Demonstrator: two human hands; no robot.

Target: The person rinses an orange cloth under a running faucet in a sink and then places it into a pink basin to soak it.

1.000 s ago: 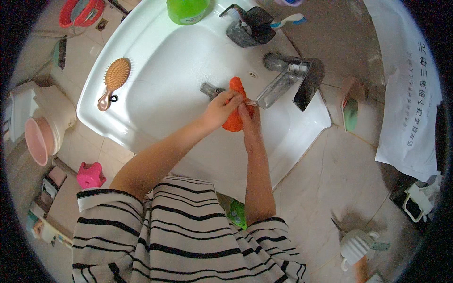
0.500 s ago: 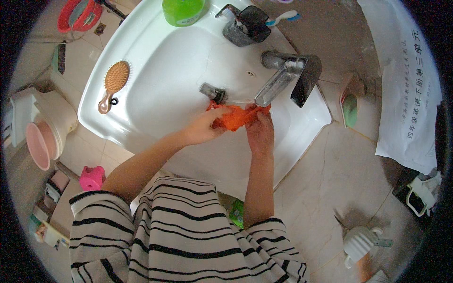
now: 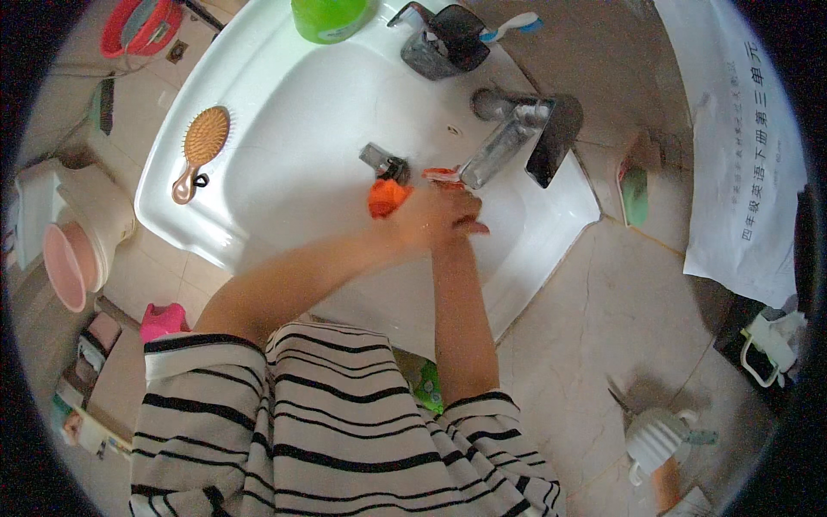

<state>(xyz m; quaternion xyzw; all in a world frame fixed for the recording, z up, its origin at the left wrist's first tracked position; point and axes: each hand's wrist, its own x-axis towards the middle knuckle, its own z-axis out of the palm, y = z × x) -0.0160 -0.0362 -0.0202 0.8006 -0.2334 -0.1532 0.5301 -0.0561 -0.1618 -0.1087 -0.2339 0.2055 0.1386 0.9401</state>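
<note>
Both hands meet over the white sink (image 3: 284, 129), just under the chrome faucet (image 3: 504, 146). The left hand (image 3: 422, 220) grips a bunched orange cloth (image 3: 388, 196), which sticks out to its left; the right hand (image 3: 461, 226) presses against it, grip closed, contents hidden.

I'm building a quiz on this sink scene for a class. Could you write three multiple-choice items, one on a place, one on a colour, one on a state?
1. Where does the round wooden hairbrush lie?
A. on the white ceramic sink's left rim
B. on the floor tiles
C. inside the pink basin

2. What colour is the soft cloth in the hands?
A. blue
B. orange
C. white

3. How do the left hand and right hand stand?
A. far apart
B. resting on the rim
C. pressed together on the cloth, below the metal tap

Answers: 1 A, the brush rests on the rim. 2 B, orange shows beside the fingers. 3 C, both hands meet over the bowl.
</note>
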